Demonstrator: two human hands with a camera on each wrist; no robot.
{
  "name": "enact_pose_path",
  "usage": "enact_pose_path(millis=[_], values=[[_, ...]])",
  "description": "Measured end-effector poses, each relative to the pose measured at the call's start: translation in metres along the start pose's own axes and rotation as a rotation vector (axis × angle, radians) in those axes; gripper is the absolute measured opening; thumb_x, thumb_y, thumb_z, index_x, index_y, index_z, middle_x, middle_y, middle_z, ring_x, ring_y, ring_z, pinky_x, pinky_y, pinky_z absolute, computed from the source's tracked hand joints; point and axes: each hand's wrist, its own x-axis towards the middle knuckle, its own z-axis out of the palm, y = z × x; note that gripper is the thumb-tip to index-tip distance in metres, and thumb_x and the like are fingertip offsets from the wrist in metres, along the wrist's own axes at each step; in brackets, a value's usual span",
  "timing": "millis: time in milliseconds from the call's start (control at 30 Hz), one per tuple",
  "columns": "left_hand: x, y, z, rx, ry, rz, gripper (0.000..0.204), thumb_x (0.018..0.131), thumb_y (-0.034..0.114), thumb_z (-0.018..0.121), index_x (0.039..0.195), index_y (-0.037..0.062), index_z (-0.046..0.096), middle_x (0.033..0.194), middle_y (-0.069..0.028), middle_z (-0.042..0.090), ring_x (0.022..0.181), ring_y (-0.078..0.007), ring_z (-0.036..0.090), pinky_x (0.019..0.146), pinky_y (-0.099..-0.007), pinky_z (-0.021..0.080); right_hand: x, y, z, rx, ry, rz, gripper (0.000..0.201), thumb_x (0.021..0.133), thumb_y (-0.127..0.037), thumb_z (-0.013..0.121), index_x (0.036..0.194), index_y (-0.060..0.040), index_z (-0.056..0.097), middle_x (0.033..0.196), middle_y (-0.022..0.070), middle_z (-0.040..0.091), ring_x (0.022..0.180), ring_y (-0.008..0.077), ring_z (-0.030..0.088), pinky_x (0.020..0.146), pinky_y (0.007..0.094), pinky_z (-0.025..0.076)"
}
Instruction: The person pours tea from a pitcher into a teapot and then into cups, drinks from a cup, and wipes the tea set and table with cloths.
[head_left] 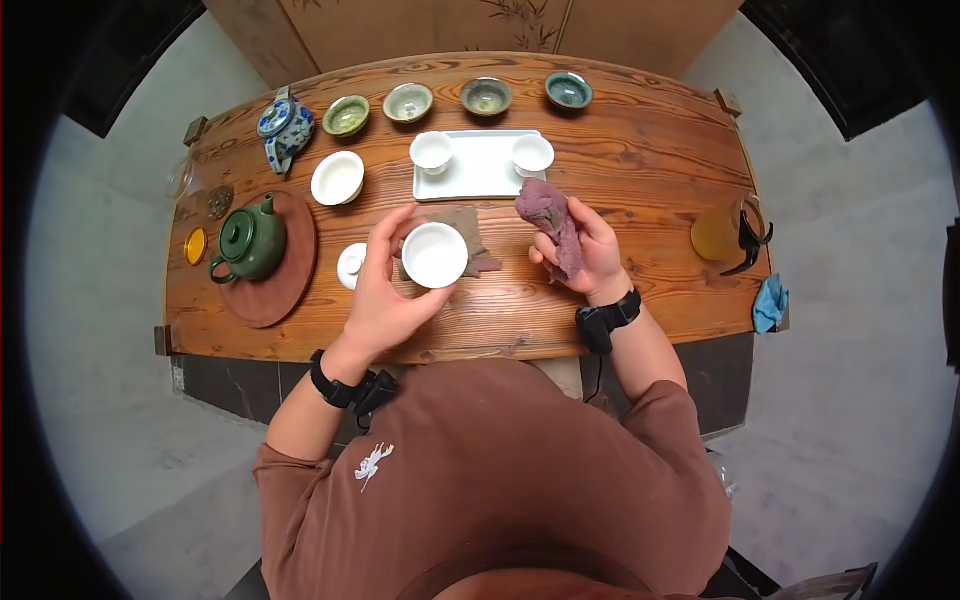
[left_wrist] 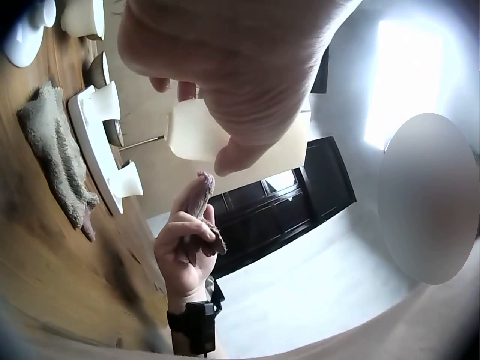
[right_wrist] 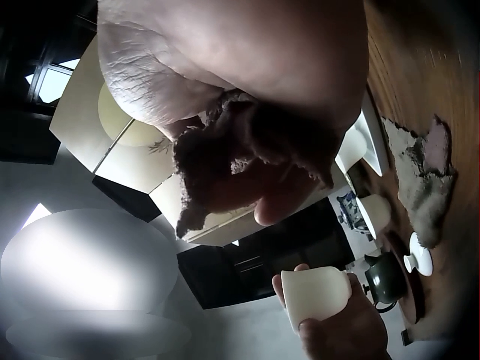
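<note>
A small white teacup (head_left: 434,256) sits between the thumb and fingers of my left hand (head_left: 381,290), held up over the near part of the table. My right hand (head_left: 590,250) grips a bunched purple cloth (head_left: 552,222), with its upper end sticking out past the fingers. In the left wrist view, the teacup (left_wrist: 196,129) is partly covered by the left hand. A grey-brown cloth (head_left: 462,232) lies on the table behind the cup. Close to the left hand's outer side rests a white knobbed lid (head_left: 351,265).
Ahead, a white tray (head_left: 482,186) bears two white cups. Several glazed bowls (head_left: 408,103) line the back, beside a blue-and-white teapot (head_left: 286,124). A white bowl (head_left: 338,178) and green teapot (head_left: 252,240) stand left. At right are a glass pitcher (head_left: 716,234) and blue cloth (head_left: 770,303).
</note>
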Motion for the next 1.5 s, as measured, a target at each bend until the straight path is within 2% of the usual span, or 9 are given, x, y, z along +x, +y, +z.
enact_pose_path(millis=[100,200,300,467,633,867,1067,1167,1500], values=[[0.015,-0.002,0.011,0.082,-0.012,-0.015,0.095,0.078,0.000,0.081,0.158,0.0056,0.030,0.142,-0.0142,0.055,0.132,-0.0235,0.056,0.113,-0.0382,0.046,-0.002,-0.001,-0.012,0.012,-0.015,-0.017,0.049,0.112,-0.037,0.040,0.138,-0.0002,0.059,0.115,0.0113,0.072,0.070,0.0225,0.058,0.081,0.0435,0.056],[0.033,-0.011,0.021,0.074,-0.018,-0.021,0.091,0.079,0.001,0.080,0.157,0.0051,0.033,0.140,-0.0138,0.055,0.130,-0.0240,0.057,0.113,-0.0384,0.045,-0.003,-0.007,-0.010,-0.040,0.123,-0.074,0.050,0.112,-0.038,0.040,0.136,0.0000,0.061,0.114,0.0116,0.072,0.069,0.0219,0.058,0.082,0.0427,0.057],[0.051,-0.015,0.026,0.342,-0.008,0.116,0.088,0.080,0.002,0.080,0.155,0.0048,0.035,0.138,-0.0142,0.056,0.130,-0.0250,0.057,0.112,-0.0390,0.046,-0.004,-0.017,-0.018,0.057,0.115,-0.127,0.050,0.110,-0.039,0.042,0.135,-0.0013,0.062,0.112,0.0103,0.073,0.063,0.0190,0.056,0.081,0.0401,0.057],[0.061,0.001,0.041,0.421,-0.015,0.190,0.085,0.077,0.003,0.080,0.153,0.0055,0.041,0.135,-0.0154,0.059,0.127,-0.0304,0.057,0.110,-0.0414,0.046,-0.007,-0.029,-0.011,0.133,0.295,-0.264,0.042,0.108,-0.034,0.047,0.128,-0.0017,0.065,0.110,0.0088,0.073,0.060,0.0175,0.053,0.077,0.0375,0.057],[0.067,0.008,0.050,0.447,-0.021,0.276,0.081,0.075,0.003,0.078,0.149,0.0037,0.044,0.130,-0.0158,0.062,0.123,-0.0358,0.056,0.109,-0.0443,0.045,-0.006,-0.028,-0.011,0.148,0.300,-0.266,0.041,0.107,-0.034,0.049,0.128,-0.0029,0.065,0.105,0.0069,0.072,0.065,0.0180,0.056,0.077,0.0371,0.056],[0.104,-0.009,0.049,0.506,-0.005,0.213,0.077,0.076,0.005,0.074,0.147,0.0037,0.045,0.128,-0.0191,0.063,0.122,-0.0402,0.059,0.107,-0.0475,0.046,-0.006,-0.028,-0.012,0.126,0.337,-0.286,0.041,0.107,-0.036,0.049,0.127,-0.0032,0.065,0.108,0.0063,0.071,0.067,0.0171,0.056,0.078,0.0373,0.056],[0.149,-0.024,0.049,0.648,-0.071,0.213,0.077,0.075,0.007,0.077,0.146,0.0046,0.047,0.127,-0.0207,0.064,0.121,-0.0412,0.061,0.102,-0.0494,0.049,-0.005,-0.032,-0.020,0.176,0.380,-0.337,0.038,0.107,-0.033,0.050,0.125,-0.0029,0.065,0.108,0.0078,0.071,0.069,0.0193,0.057,0.077,0.0382,0.055],[0.157,-0.028,0.053,0.708,-0.101,0.247,0.079,0.075,0.008,0.079,0.146,0.0047,0.047,0.128,-0.0201,0.064,0.121,-0.0404,0.061,0.101,-0.0500,0.049,-0.004,-0.033,-0.021,0.129,0.462,-0.330,0.043,0.105,-0.039,0.052,0.126,-0.0049,0.065,0.103,0.0044,0.070,0.068,0.0173,0.058,0.075,0.0355,0.056],[0.136,-0.012,0.062,0.658,-0.087,0.301,0.081,0.074,0.009,0.079,0.148,0.0072,0.046,0.132,-0.0152,0.064,0.125,-0.0342,0.058,0.108,-0.0465,0.041,-0.001,-0.031,-0.023,0.136,0.397,-0.309,0.040,0.106,-0.036,0.051,0.126,-0.0041,0.065,0.104,0.0062,0.070,0.068,0.0183,0.057,0.075,0.0365,0.055]])
